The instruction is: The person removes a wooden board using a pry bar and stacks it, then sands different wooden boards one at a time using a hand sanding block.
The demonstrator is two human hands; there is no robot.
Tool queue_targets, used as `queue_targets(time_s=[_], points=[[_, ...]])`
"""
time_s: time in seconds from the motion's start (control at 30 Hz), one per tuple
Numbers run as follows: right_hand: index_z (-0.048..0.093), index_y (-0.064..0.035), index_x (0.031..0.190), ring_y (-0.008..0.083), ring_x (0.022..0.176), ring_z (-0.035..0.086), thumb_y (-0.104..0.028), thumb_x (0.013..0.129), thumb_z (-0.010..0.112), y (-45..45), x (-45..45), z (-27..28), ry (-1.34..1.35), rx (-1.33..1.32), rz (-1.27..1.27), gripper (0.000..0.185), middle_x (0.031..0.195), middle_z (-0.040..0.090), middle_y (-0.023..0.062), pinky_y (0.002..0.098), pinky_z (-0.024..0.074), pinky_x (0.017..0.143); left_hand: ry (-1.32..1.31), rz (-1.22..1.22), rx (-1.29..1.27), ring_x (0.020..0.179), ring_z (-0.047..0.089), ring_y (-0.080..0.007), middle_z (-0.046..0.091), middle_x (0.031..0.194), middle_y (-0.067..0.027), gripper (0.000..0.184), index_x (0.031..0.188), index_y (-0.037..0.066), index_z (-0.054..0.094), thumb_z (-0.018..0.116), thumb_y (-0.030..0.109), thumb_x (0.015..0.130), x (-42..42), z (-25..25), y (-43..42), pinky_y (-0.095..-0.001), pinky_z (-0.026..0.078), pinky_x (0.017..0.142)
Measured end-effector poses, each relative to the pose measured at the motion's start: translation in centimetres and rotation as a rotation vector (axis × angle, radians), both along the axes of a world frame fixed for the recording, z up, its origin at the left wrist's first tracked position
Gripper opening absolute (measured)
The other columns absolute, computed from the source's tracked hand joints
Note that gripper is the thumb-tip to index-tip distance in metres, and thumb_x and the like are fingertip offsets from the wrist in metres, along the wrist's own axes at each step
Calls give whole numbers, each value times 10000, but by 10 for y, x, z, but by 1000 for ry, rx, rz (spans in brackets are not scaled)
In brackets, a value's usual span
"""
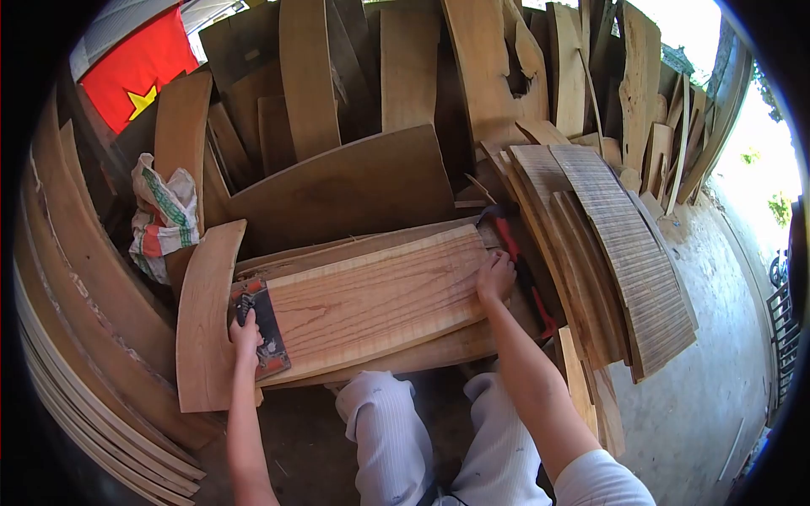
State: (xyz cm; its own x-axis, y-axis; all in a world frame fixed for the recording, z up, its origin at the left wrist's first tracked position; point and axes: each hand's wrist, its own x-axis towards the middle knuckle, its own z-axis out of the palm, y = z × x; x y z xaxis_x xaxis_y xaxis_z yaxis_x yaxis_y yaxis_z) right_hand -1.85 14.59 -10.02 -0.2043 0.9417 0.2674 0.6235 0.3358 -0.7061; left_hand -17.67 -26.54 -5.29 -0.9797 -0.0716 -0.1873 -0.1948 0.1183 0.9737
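Observation:
A pale, grained wooden board (pixel 380 295) lies across other boards in front of my knees. At its left end, my left hand (pixel 246 333) is closed round the black handle of a flat tool (pixel 272 337) with a dark plate and orange-red ends. My right hand (pixel 496 276) rests at the board's right end, its fingers bent over the edge. Just beyond that hand lies a red-handled tool (pixel 519 270) with a dark curved head. A separate board (pixel 205 320) lies crosswise left of the flat tool.
Stacked rough boards (pixel 620 244) stand close on the right. Tall planks (pixel 409 67) lean at the back. More long boards (pixel 101 278) curve along the left, near a white woven sack (pixel 164 211). Concrete floor (pixel 709 337) shows at the right.

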Motion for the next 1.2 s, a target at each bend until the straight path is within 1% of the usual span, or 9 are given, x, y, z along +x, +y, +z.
queue_targets(time_s=[0.37, 0.43, 0.47, 0.57, 0.67, 0.8, 0.9, 1.03, 1.2], points=[[500, -102, 922, 313, 886, 471, -284, 807, 371, 2, -1, 1, 19, -50, -15, 252, 941, 517, 134, 403, 375, 756, 20, -497, 41, 421, 385, -48, 410, 553, 29, 148, 835, 84, 469, 513, 219, 793, 55, 0, 209, -195, 321, 348], [501, -103, 921, 316, 886, 471, -288, 808, 369, 4, -1, 1, 27, -73, -10, 254, 936, 520, 135, 402, 372, 759, 209, -627, 16, 574, 556, -161, 565, 708, -91, 252, 904, -4, 496, 534, 204, 767, 56, -47, 272, -287, 445, 462], [498, -94, 924, 327, 877, 480, -287, 808, 366, 6, -1, -1, 50, -83, 1, 261, 927, 527, 147, 407, 377, 748, 65, -655, -12, 656, 577, -193, 581, 751, -125, 287, 886, -21, 510, 550, 229, 750, 88, -12, 292, -315, 460, 554], [487, -72, 933, 351, 850, 499, -285, 809, 359, 16, 3, -5, 143, -163, -15, 278, 905, 540, 173, 426, 386, 720, 350, -714, -122, 797, 540, -375, 552, 813, -255, 385, 863, -54, 508, 567, 291, 701, 119, -33, 354, -391, 429, 680], [464, -44, 954, 385, 794, 519, -277, 812, 346, 15, 8, 4, 224, -310, -70, 297, 860, 553, 208, 458, 394, 675, 322, -668, -105, 805, 536, -377, 550, 822, -257, 398, 870, -48, 508, 568, 305, 696, 130, -35, 365, -394, 427, 685], [458, -41, 963, 391, 797, 515, -257, 814, 351, 14, 9, 0, 185, -135, 14, 283, 854, 552, 215, 454, 394, 676, 427, -822, -182, 728, 573, -334, 572, 756, -223, 382, 837, -37, 559, 581, 310, 680, 99, -38, 327, -376, 450, 624], [454, -35, 963, 390, 806, 512, -239, 815, 356, 13, 7, -2, 193, -119, 26, 271, 859, 549, 219, 450, 393, 678, 171, -836, -153, 550, 543, -125, 581, 652, -73, 301, 845, -12, 566, 578, 262, 720, 66, -12, 253, -270, 436, 495], [449, -32, 965, 389, 814, 510, -223, 817, 360, 13, 7, -4, 186, -119, 30, 258, 870, 545, 219, 448, 392, 681, 18, -346, -9, 401, 375, -41, 441, 573, 23, 253, 716, 73, 511, 605, 308, 720, 24, -7, 129, -167, 293, 332], [455, -33, 953, 381, 798, 516, -221, 816, 365, 15, 6, -8, 187, -63, 43, 250, 868, 547, 212, 450, 394, 672, 7, 14, 79, 332, 325, -41, 354, 485, 44, 178, 747, 97, 452, 542, 246, 784, 3, -12, -18, -187, 263, 282]])
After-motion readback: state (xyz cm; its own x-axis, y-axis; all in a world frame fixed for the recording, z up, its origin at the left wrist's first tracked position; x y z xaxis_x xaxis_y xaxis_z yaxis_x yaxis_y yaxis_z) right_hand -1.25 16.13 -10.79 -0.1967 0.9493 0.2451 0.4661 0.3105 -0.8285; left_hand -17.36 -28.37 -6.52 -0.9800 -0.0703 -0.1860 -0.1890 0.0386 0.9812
